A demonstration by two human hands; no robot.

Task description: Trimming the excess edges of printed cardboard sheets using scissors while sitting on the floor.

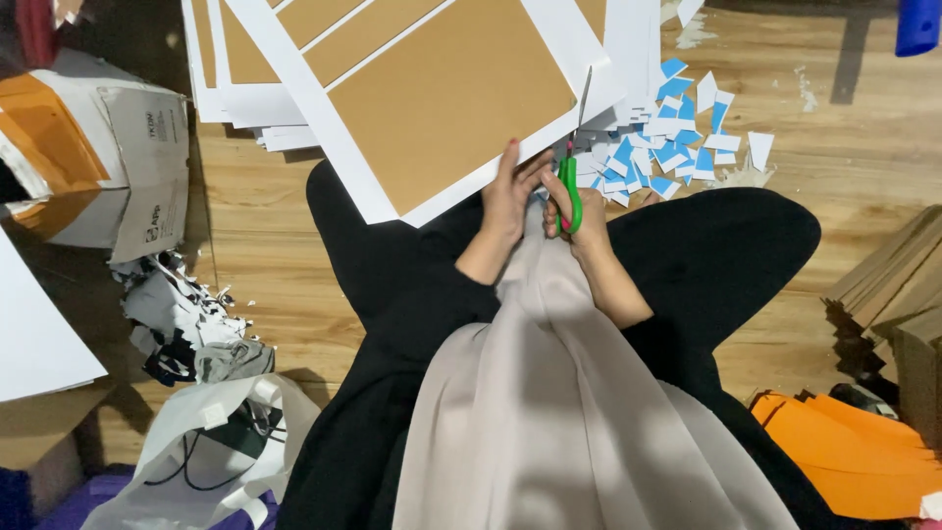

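Here, head view only, looking down at a person seated on a wooden floor (863, 147).

Left hand (507, 196): fingers closed in a pinch on the near edge of a large sheet (432, 98), brown card with white borders. The sheet runs up and away from that hand, tilted, its long axis slanting to the far left.

Right hand (574, 211): fingers curled through the green handles of a pair of scissors (571, 162), clamped on them. The blades point straight away from the hand, their long axis nearly upright in frame, lying along the sheet's right edge. Whether the blades are parted I cannot tell; they read as 1 thin line.

Key relation: the sheet's right edge sits just ahead of the right hand, touching the blades, and the left hand holds the same sheet just beside it. The 2 hands are near each other, almost touching.

Around them: a heap of small blue and white offcuts (677, 147) just beyond the right hand; a stack of similar sheets (235, 88) beyond and left of the left hand; a cardboard box (108, 157) far left; orange paper (844, 451) behind the right hand, well apart.
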